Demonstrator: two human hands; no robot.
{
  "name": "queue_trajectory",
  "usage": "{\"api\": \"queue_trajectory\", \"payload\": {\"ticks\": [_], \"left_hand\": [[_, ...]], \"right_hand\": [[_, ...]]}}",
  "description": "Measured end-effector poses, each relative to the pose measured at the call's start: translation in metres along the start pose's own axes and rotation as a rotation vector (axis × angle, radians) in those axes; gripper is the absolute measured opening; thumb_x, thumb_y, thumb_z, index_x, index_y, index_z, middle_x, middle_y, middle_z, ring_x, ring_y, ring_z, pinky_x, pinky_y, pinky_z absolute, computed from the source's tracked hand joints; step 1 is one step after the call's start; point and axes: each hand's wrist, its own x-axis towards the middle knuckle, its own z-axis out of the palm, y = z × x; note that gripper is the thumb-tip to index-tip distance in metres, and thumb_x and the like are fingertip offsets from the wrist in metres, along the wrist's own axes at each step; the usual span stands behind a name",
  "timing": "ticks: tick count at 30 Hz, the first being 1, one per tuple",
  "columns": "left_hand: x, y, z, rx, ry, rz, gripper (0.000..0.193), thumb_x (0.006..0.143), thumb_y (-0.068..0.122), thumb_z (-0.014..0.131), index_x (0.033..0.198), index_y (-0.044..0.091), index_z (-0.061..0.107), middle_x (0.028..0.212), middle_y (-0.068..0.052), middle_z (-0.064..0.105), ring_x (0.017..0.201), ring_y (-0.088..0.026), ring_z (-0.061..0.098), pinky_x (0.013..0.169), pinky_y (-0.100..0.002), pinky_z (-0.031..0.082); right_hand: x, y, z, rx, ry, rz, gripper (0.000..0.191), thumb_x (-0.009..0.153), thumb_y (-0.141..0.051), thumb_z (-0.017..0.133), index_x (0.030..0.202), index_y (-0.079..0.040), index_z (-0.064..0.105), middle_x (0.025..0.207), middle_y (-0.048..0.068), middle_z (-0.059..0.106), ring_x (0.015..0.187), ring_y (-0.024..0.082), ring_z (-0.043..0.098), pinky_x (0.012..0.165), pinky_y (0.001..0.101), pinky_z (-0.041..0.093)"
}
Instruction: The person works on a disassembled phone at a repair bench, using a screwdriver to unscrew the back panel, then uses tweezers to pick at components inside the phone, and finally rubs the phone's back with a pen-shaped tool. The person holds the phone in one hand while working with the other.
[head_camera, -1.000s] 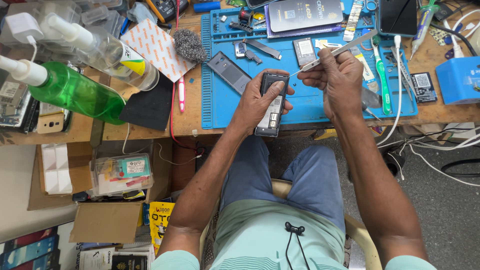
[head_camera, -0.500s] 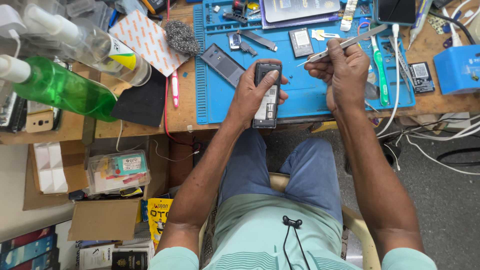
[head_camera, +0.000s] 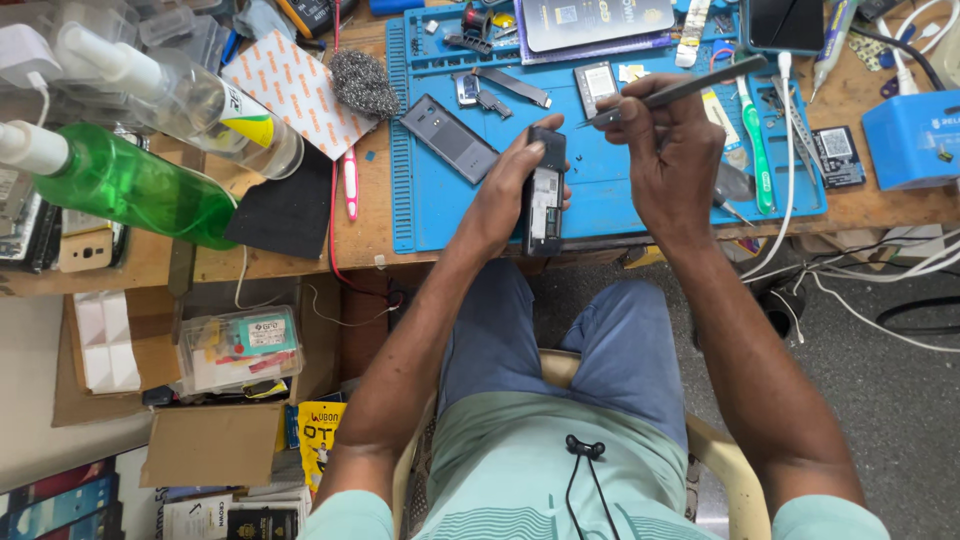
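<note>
My left hand (head_camera: 510, 195) grips a small opened black phone (head_camera: 545, 195), held upright over the near edge of the blue work mat (head_camera: 620, 195), its inner parts showing. My right hand (head_camera: 675, 155) holds metal tweezers (head_camera: 680, 92) slanted up to the right; their tip points left, just above and right of the phone's top. A grey phone back cover (head_camera: 448, 138) lies on the mat left of my left hand. A small battery (head_camera: 598, 88) lies on the mat beyond the tweezers' tip.
A green spray bottle (head_camera: 120, 185) and a clear bottle (head_camera: 190, 100) lie at the left of the wooden bench (head_camera: 290, 265). A steel-wool pad (head_camera: 363, 85), red pen (head_camera: 350, 185), green toothbrush (head_camera: 755, 140), blue box (head_camera: 915, 135) and cables (head_camera: 870, 280) surround the mat. Boxes sit on the floor at left.
Both hands sit slightly nearer the bench's front edge in the picture. The tweezers' tip has stayed close to the top of the phone. The phone stays gripped.
</note>
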Motion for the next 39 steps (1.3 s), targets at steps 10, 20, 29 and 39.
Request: {"api": "queue_trajectory", "payload": {"ticks": [10,20,29,39], "left_hand": [[0.025,0.034,0.005,1.267,-0.166,-0.047,0.054,0.101,0.049,0.046,0.133,0.010,0.064,0.107,-0.015,0.065,0.106,-0.032,0.064,0.095,-0.048,0.049],[0.018,0.021,-0.038,0.622,-0.183,-0.037,0.058,0.107,0.045,0.042,0.144,0.003,0.056,0.108,-0.010,0.064,0.085,-0.018,0.062,0.073,-0.035,0.057],[0.008,0.021,-0.051,0.097,-0.239,-0.093,0.059,0.107,0.042,0.037,0.149,0.003,0.052,0.099,-0.012,0.068,0.076,-0.015,0.068,0.066,-0.027,0.060],[0.008,0.015,-0.051,0.109,-0.256,-0.056,0.060,0.108,0.044,0.037,0.149,0.004,0.054,0.099,-0.012,0.068,0.077,-0.015,0.068,0.069,-0.027,0.061]], "right_hand": [[-0.013,0.016,-0.007,-0.125,0.044,0.041,0.023,0.120,-0.023,0.059,0.124,0.000,0.057,0.102,0.013,0.078,0.095,0.019,0.080,0.078,0.0289,0.068],[-0.018,0.021,0.002,0.077,0.059,0.110,0.021,0.120,-0.020,0.054,0.125,0.000,0.053,0.104,0.012,0.078,0.098,0.019,0.080,0.079,0.0276,0.068],[0.020,0.013,0.023,0.413,0.065,0.233,0.029,0.118,-0.028,0.057,0.125,-0.001,0.050,0.095,0.015,0.075,0.085,0.023,0.080,0.069,0.0286,0.066],[0.035,0.024,0.038,0.527,-0.029,0.291,0.034,0.115,-0.032,0.059,0.126,-0.001,0.049,0.094,0.014,0.074,0.084,0.022,0.080,0.067,0.0276,0.066]]}}
